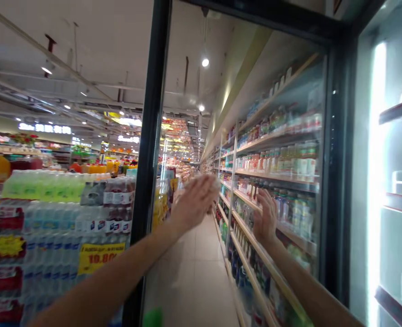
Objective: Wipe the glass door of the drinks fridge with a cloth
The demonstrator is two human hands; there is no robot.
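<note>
An open glass door [187, 281] in a dark frame stands before me, and I see the aisle through its pane. My left hand [196, 200] is raised against the middle of the glass, fingers together and blurred. Under its fingertips is a pale cloth [215, 182], mostly hidden by the hand. To its right, my right hand [265, 215] is held up near the pane with fingers apart and loosely bent, nothing in it. Whether its fingers touch the glass I cannot tell.
At right is a lit cooler interior with shelves [401, 202] and a bright light strip [376, 181]. Stacked packs of bottles [51, 218] with a yellow price sign [100, 258] stand at left. Shelves of bottles [282, 163] show in the glass. A green object [152, 318] is low down.
</note>
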